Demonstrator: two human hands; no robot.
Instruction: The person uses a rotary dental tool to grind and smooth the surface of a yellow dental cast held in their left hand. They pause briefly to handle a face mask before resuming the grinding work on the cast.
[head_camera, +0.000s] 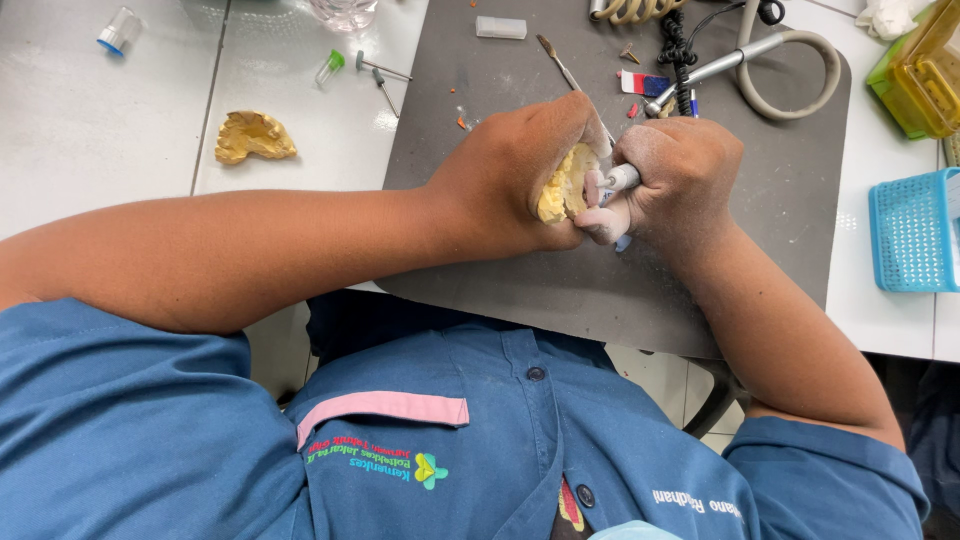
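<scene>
- Hands meet over a dark grey mat (500, 90) that lies on the white counter (90, 130), just in front of the person's blue shirt.
- The left hand (510, 175) is closed around a yellow dental cast (562, 185), which shows between its thumb and fingers.
- The right hand (680, 175) is closed in a fist on a slim handpiece (622, 180); its silver end points at the cast, and a pink piece (598, 215) sits right where the two hands touch.
- The skin of the right hand is dusted with pale powder.
- A second yellow cast (254, 137) lies alone on the counter, well apart to the left of the mat.
- At the far edge of the mat lie a metal spatula (560, 65), a white block (500, 27), and a grey hose (800, 75) curled in a loop.
- Small burs (382, 72) and a green-capped vial (329, 67) rest on the counter just left of the mat.
- A blue mesh basket (915, 232) stands at the right edge, with a yellow-green box (920, 75) beyond it.
</scene>
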